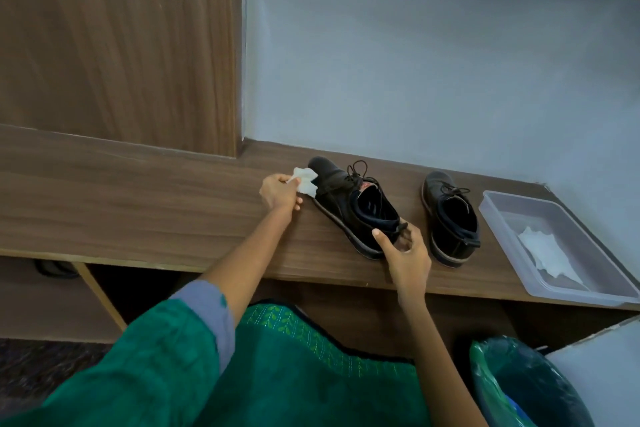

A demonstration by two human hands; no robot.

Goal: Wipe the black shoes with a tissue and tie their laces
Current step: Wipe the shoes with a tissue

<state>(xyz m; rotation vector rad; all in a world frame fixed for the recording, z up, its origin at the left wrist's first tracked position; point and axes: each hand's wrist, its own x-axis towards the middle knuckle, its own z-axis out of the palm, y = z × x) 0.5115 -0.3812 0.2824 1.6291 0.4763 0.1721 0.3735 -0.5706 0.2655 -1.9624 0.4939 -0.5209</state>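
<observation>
- Right hand (405,253) grips the heel of the near black shoe (353,204), thumb and fingers curled round it.
- Second shoe (450,218) stands on the counter (138,204) just right of that hand — laces loose.
- Clear tray (609,288) further right holds a spare tissue (543,253).
- Left hand (280,194) pinches a white tissue (304,180) against the gripped shoe's toe.

two black shoes (356,204) (450,218) side by side, laces loose; crumpled white tissue (305,182) at left toe.

Dim, soft, even indoor light; no glare. Faint shadows under shoes (356,204). Overall softness, edges blurred, wide-angle bending at borders.
</observation>
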